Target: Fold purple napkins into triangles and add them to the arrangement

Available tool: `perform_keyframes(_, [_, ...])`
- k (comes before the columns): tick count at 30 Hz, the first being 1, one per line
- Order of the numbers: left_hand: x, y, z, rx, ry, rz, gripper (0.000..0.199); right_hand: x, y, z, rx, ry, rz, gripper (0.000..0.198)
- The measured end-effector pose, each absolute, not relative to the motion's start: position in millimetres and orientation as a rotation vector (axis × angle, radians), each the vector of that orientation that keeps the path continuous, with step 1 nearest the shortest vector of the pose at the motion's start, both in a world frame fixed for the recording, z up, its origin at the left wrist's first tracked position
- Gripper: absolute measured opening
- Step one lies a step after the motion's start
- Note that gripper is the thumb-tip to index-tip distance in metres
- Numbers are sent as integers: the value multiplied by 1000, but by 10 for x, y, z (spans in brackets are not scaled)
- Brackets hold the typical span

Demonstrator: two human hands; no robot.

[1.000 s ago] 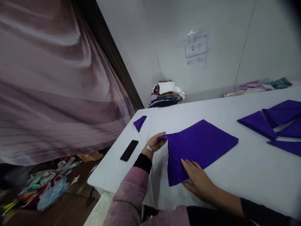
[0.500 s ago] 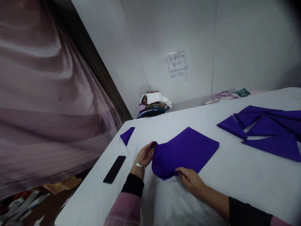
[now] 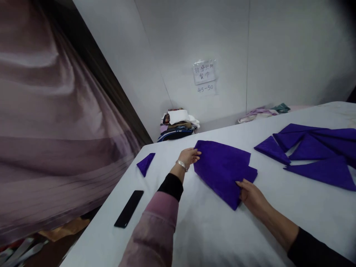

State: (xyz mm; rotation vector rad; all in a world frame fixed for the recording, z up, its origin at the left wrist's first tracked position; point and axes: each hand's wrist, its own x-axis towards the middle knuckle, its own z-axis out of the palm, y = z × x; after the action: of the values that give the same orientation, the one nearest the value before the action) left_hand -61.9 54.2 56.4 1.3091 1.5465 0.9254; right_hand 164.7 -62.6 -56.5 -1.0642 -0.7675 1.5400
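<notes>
A purple cloth napkin (image 3: 222,167) is spread over the white-covered table (image 3: 211,230), its near layer folded part-way over. My left hand (image 3: 190,157), with a silver bracelet at the wrist, pinches the napkin's left edge. On the right, the napkin's near edge is gripped between the thumb and fingers of my right hand (image 3: 249,194). A second layer peeks out at the napkin's right side. To the left lies a small folded purple piece (image 3: 145,164), apart from both hands.
Several purple cloths (image 3: 314,148) lie at the right. A black phone-like slab (image 3: 129,208) rests on the left of the table. Folded clothes (image 3: 178,124) are stacked by the wall beneath a paper sign (image 3: 204,72). A pink curtain (image 3: 55,148) hangs at the left.
Both hands have moved with the napkin's edges, the left one away from me and rightward, the right one rightward. The near part of the napkin now lies folded over the rest.
</notes>
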Motion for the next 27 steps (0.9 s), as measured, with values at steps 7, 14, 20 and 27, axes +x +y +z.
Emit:
perform_keyframes(7, [-121,1093,61,1556,1864,747,5,1896,-495,-635,-1101,-702,1682,17])
perform_keyframes(14, [-134,1297,-213,1608,1812,738,19,1870,-228,-592,-1135,-585,1759,23])
perform_keyframes(20, [-180,1339,-383,1555,1795,763,27,1951,-188,-511,-1191,-687,1539,20])
perform_keyframes(27, [-104,1416,-601,1614,1831,616,14,2176,-241,-582,-1409,-625,1569,22])
